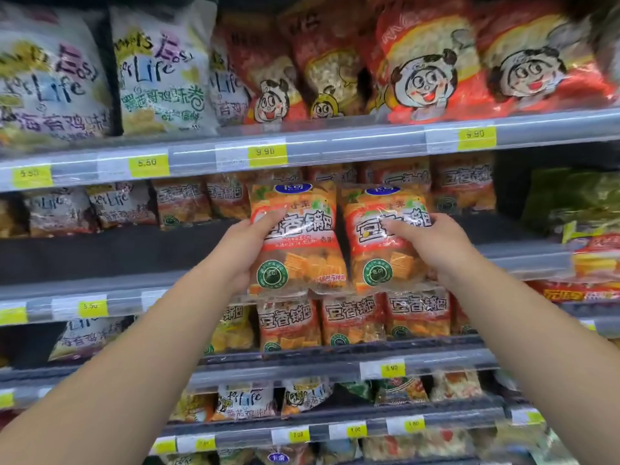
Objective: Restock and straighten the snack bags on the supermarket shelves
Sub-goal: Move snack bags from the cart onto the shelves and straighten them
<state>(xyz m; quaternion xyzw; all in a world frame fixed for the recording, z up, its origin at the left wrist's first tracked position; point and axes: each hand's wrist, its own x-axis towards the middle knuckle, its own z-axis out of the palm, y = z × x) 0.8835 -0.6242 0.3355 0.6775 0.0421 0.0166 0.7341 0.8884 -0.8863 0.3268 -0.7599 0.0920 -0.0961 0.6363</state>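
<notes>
I hold two orange snack bags side by side, upright, in front of the second shelf. My left hand [243,245] grips the left orange bag [298,263] by its left edge, thumb across the front. My right hand [432,241] grips the right orange bag [382,260] by its right edge, thumb on the label. More bags of the same kind [183,203] stand in a row at the back of that shelf. Others [352,318] line the shelf below.
The top shelf carries white bags [161,68] at left and red cartoon-face bags [429,62] at right. Grey shelf rails [318,149] bear yellow price tags. Green packs [570,199] sit at far right. The second shelf's front [100,253] left of my hands is a dark strip.
</notes>
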